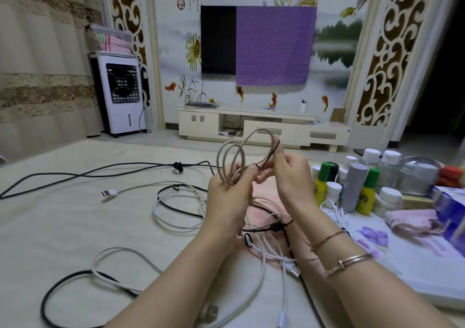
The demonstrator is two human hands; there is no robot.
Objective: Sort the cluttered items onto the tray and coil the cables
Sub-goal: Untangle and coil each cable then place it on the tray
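1. Floor mat (75, 227) carries the mess: black cable (75, 174) runs along the far-left edge, white cables (176, 209) loop mid-mat, more tangled under my forearms.
2. Tray (415, 264) sits at the mat's right edge w/ bottles (352, 189) standing at its far end; no coiled cable on it that I can see.
3. Beige cable (231, 161) is up in the air between both hands, above mat centre. Loops stand upright; free tail arcs over to the right.
4. L hand (229, 199) grips the loop bundle at its base, fingers curled round it.
5. R hand (289, 174) pinches the tail's dark end just right of the loops, thumb + fingertips closed on it.
6. Judgement: next wrap goes R to L; the R hand feeds, the L hand just holds. Coil approx. done.
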